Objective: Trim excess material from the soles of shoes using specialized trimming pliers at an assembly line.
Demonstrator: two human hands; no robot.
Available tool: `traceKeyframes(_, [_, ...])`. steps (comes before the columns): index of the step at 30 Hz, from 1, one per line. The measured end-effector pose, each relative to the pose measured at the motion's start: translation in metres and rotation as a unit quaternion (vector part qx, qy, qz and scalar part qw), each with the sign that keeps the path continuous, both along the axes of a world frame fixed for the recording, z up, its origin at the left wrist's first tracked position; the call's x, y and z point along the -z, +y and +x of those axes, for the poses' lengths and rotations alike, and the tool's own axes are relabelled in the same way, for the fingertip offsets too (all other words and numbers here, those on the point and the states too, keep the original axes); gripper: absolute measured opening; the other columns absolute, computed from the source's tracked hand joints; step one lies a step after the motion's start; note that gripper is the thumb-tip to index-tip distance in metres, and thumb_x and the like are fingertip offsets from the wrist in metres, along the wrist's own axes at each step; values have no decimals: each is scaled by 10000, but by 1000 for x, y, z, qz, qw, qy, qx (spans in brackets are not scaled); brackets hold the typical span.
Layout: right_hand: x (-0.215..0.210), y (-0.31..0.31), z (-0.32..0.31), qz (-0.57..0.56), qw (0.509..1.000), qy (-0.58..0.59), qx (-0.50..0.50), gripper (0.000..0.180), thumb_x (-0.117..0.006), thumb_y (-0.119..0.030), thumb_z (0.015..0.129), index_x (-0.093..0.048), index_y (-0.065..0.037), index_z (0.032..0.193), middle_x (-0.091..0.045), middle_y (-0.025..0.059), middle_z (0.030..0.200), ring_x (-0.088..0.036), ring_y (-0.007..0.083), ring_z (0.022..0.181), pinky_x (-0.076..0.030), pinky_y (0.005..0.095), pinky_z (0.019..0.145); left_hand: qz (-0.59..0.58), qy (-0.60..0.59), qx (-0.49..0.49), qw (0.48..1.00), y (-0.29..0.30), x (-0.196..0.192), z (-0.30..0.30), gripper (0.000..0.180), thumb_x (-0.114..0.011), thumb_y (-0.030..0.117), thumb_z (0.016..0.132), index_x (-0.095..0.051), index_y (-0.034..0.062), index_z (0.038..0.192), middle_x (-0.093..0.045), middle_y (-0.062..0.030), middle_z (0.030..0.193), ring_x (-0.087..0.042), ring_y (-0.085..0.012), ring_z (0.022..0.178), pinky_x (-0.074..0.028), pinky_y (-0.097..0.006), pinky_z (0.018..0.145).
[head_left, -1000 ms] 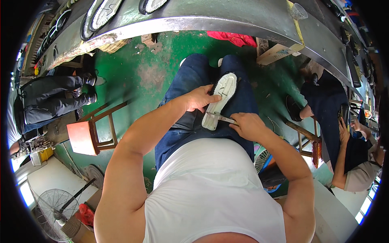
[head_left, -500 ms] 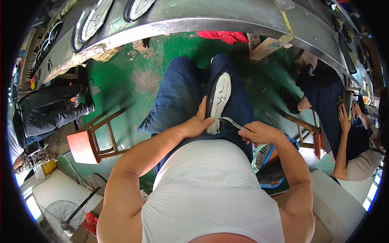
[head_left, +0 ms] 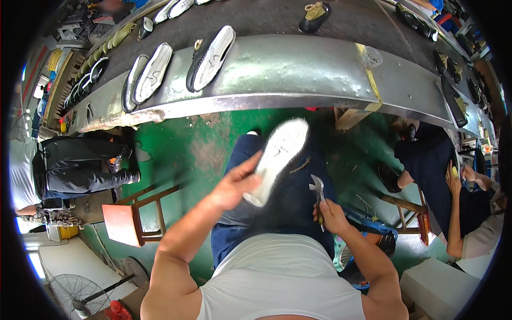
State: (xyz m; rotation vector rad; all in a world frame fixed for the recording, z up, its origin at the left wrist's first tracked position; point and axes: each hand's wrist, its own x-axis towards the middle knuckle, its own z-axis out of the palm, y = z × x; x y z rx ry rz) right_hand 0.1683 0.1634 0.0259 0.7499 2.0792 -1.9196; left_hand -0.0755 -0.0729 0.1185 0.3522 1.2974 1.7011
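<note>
My left hand (head_left: pixel 237 186) is closed around the heel end of a shoe (head_left: pixel 284 149), held up above my lap with its white underside showing. The shoe is slightly blurred by motion. In my right hand (head_left: pixel 333 214) is a pair of metal pincers (head_left: pixel 318 188), gripped by the handles, their curved head pointing away from me over my right thigh. The pincers stand apart from the shoe.
Ahead runs a metal-topped workbench (head_left: pixel 298 58) with several white-bottomed shoes (head_left: pixel 212 60) at its left and a dark shoe (head_left: pixel 314 17) farther back. Stools (head_left: pixel 124 225) flank me; co-workers sit at left and right. A fan (head_left: pixel 80 298) stands lower left.
My left hand has raised the shoe off my lap and moved it forward. The pincers have come away from the shoe's heel and now point forward. The view has tilted up, showing more bench.
</note>
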Motion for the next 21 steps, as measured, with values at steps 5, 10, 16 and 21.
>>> traceKeyframes(5, [7, 13, -11, -73, 997, -34, 8, 420, -396, -336, 1072, -599, 30, 1033, -664, 94, 829, -655, 166, 686, -529, 318, 642, -32, 105, -93, 990, 110, -104, -128, 750, -676, 239, 938, -302, -3, 1542, -510, -179, 1460, -478, -222, 1344, -359, -353, 1126])
traceKeyframes(10, [13, 21, -24, -136, 989, -54, 16, 422, -396, -339, 1074, -601, 27, 1028, -668, 102, 836, -669, 173, 693, -539, 317, 655, -287, 403, -72, 866, 249, -134, -276, 681, -683, 269, 894, -437, 46, 1489, -614, -186, 1322, -591, -231, 1180, -491, -378, 945])
traceKeyframes(16, [12, 29, -33, -161, 985, -51, 23, 410, -389, -327, 1078, -599, 23, 1036, -671, 98, 837, -671, 175, 693, -538, 313, 654, -446, 804, 130, 371, 291, -68, -357, 523, -556, 176, 885, -544, 122, 1405, -604, -148, 1356, -507, -354, 1315, -431, -463, 1070])
traceKeyframes(21, [0, 37, -42, -189, 980, -63, 28, 413, -373, -316, 1083, -595, 29, 1036, -676, 101, 844, -673, 177, 692, -538, 313, 646, -448, 699, 50, 554, 246, -113, -365, 531, -597, 306, 887, -567, 81, 1368, -628, -221, 1290, -592, -371, 1212, -467, -458, 1040])
